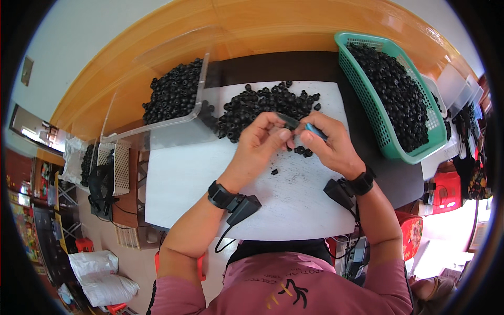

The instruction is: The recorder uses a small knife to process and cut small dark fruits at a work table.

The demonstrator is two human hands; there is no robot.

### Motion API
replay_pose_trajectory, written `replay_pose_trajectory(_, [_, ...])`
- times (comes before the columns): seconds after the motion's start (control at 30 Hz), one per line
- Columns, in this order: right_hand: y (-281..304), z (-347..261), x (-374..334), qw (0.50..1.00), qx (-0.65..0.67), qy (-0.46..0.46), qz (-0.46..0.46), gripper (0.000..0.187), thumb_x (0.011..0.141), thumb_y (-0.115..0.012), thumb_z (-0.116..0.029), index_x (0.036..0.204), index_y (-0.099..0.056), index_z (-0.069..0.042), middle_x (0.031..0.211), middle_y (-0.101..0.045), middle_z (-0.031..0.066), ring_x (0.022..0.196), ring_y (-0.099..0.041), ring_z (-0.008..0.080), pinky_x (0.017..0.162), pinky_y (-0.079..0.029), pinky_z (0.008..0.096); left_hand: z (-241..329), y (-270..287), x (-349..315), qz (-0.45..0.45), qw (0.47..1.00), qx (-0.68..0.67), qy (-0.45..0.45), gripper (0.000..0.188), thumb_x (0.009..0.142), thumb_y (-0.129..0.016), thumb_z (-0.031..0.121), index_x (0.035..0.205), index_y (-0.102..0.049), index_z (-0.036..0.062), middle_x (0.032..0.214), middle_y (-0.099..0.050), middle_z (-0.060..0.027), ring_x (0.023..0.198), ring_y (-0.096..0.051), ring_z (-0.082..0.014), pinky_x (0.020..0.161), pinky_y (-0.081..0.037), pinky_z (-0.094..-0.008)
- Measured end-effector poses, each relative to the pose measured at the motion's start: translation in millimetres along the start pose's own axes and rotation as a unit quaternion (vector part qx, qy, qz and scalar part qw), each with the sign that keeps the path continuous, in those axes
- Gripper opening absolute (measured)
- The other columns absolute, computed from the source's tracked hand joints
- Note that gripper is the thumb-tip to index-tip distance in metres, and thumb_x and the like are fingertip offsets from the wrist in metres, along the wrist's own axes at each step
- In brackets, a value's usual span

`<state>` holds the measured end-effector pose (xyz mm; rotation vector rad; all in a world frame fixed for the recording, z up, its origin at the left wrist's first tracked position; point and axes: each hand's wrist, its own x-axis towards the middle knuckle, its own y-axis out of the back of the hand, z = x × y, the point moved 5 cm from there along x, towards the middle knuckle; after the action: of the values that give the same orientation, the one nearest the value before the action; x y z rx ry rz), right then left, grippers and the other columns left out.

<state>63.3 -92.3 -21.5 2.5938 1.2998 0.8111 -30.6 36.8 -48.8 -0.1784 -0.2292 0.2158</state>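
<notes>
Over the white sheet [184,189], my two hands meet in front of a heap of small round black parts [257,107]. My left hand [258,144] is closed, pinching a dark black piece [287,121] between thumb and fingers. A small tool with a blue handle [316,132] is gripped in my right hand [336,144], its tip up against the left fingertips. Fingers hide that tip and most of the pinched piece. Several loose black parts [302,151] lie just under the hands, and a small black scrap [274,171] sits nearer to me among dark crumbs.
At the left, a clear plastic bin [184,134] holds many black parts. A green mesh basket [386,139], also full of them, stands on the dark table [401,181] at the right. Both wrists wear black straps with cabled devices [244,209]. White sacks [102,278] lie on the floor.
</notes>
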Motion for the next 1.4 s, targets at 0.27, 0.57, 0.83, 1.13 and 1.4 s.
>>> replay_pose_trajectory(0.27, [2.1, -7.7, 1.5, 0.989, -0.144, 0.035, -0.016, 0.021, 0.087, -0.065, -0.03, 0.085, -0.067, -0.009, 0.074, -0.058, 0.0069, 0.063, -0.057, 0.0256, 0.057, -0.045, 0.0338, 3.8, -0.7, 0.1, 0.015, 1.0, 0.01, 0.003, 0.027, 0.096, -0.057, 0.019, 0.115, -0.051, 0.0016, 0.099, -0.063, -0.0051, 0.084, -0.059, -0.0102, 0.074, -0.047, -0.0236])
replay_pose_trajectory(0.57, [3.1, -7.5, 0.9, 0.986, -0.161, 0.036, -0.025, 0.023, 0.088, -0.064, -0.033, 0.084, -0.067, -0.011, 0.073, -0.057, 0.006, 0.062, -0.057, 0.0255, 0.056, -0.044, 0.0346, 2.0, 0.1, -0.2, 0.007, 1.0, 0.013, -0.009, 0.025, 0.096, -0.057, 0.017, 0.115, -0.051, 0.0019, 0.1, -0.062, -0.0051, 0.085, -0.058, -0.01, 0.074, -0.047, -0.0239])
replay_pose_trajectory(0.83, [1.6, -2.0, 0.8, 0.986, -0.164, 0.025, -0.033, 0.026, 0.087, -0.064, -0.035, 0.087, -0.068, -0.01, 0.074, -0.058, 0.0073, 0.063, -0.058, 0.0268, 0.057, -0.044, 0.0353, 4.4, 0.6, -1.6, 0.008, 0.999, 0.03, -0.02, 0.024, 0.096, -0.057, 0.016, 0.115, -0.051, 0.0023, 0.1, -0.062, -0.0048, 0.086, -0.058, -0.0098, 0.075, -0.047, -0.0239])
replay_pose_trajectory(1.13, [24.4, 21.0, 6.3, 0.981, -0.162, -0.051, 0.089, 0.03, 0.088, -0.066, -0.033, 0.088, -0.065, -0.003, 0.074, -0.062, 0.0095, 0.064, -0.059, 0.021, 0.057, -0.045, 0.0328, 3.2, 1.2, 3.3, -0.001, 1.0, -0.004, -0.016, 0.021, 0.094, -0.057, 0.015, 0.111, -0.052, 0.004, 0.093, -0.061, -0.0067, 0.08, -0.058, -0.0124, 0.072, -0.045, -0.0255])
replay_pose_trajectory(1.4, [-0.6, 6.2, 2.8, 0.991, 0.054, -0.113, -0.036, 0.023, 0.09, -0.064, -0.024, 0.088, -0.061, -0.001, 0.073, -0.059, 0.0008, 0.069, -0.05, 0.0063, 0.06, -0.042, 0.0242, -3.4, -8.7, 1.1, -0.001, 1.0, 0.003, 0.003, 0.023, 0.093, -0.058, 0.007, 0.115, -0.051, 0.0037, 0.097, -0.061, -0.003, 0.085, -0.06, -0.009, 0.073, -0.047, -0.0221])
